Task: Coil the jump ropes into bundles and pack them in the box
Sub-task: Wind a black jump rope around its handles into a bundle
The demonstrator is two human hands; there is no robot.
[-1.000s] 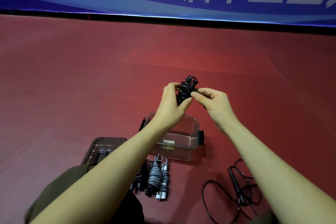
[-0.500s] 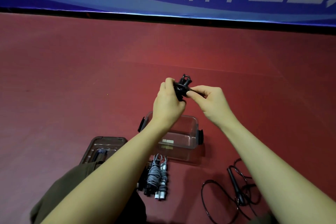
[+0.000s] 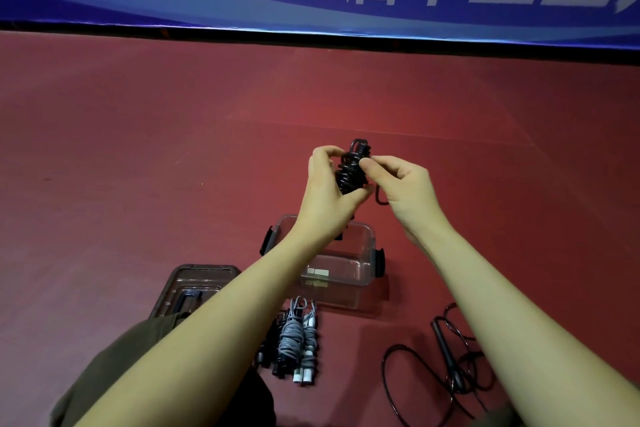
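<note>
Black jump rope bundle [image 3: 351, 168] is held up in the air above the clear plastic box [image 3: 363, 253], the left hand [image 3: 327, 189] curled round its coils and the right hand [image 3: 398, 184] pinching the top wraps. A short loop pokes out below the right hand (probably the loose end), and if it isn't tucked, the wraps could spring apart. Grey coiled bundles [image 3: 296, 340] and an uncoiled black rope [image 3: 446, 354] lie on the red floor [image 3: 138, 166].
</note>
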